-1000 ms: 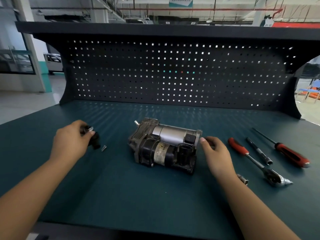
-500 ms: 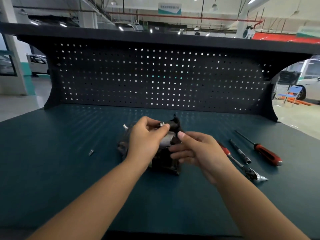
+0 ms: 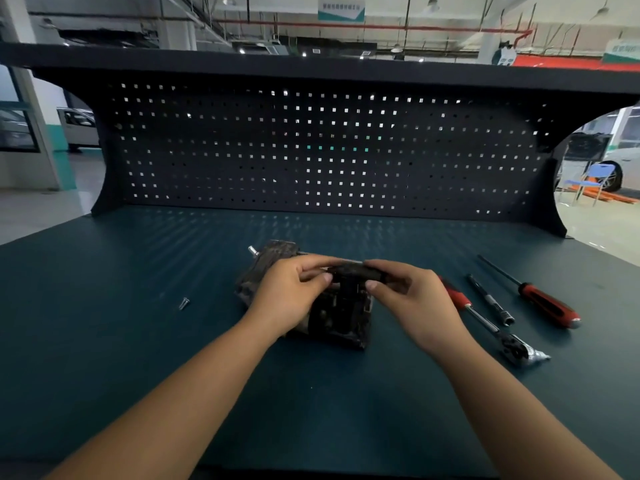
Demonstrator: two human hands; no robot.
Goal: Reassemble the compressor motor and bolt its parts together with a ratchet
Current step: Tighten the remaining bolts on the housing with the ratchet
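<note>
The compressor motor [image 3: 339, 317] is lying near the middle of the counter [image 3: 104, 341], roughly halfway between its front edge and the pegboard [image 3: 311, 150] standing along its back edge. Both hands are working over the top of the motor: the left hand [image 3: 291, 296] and the right hand [image 3: 412, 299] are each pinching an end of a black part [image 3: 349, 270], fingers curled over it and thumbs pressing from the near side. Whether that part is seating on the motor or hovering just above it is hard to tell, since the dark surfaces are blending together. The left hand is covering much of the motor's middle, leaving only its dark far-left end and its near black body showing. A single screw [image 3: 184, 303] is lying apart from the motor, toward the counter's left edge. Toward the right edge, three tools are lying side by side: the ratchet [image 3: 457, 297], its red handle partly hiding behind the right hand, then a slim extension bar [image 3: 489, 299], then a red-handled screwdriver [image 3: 540, 299].
</note>
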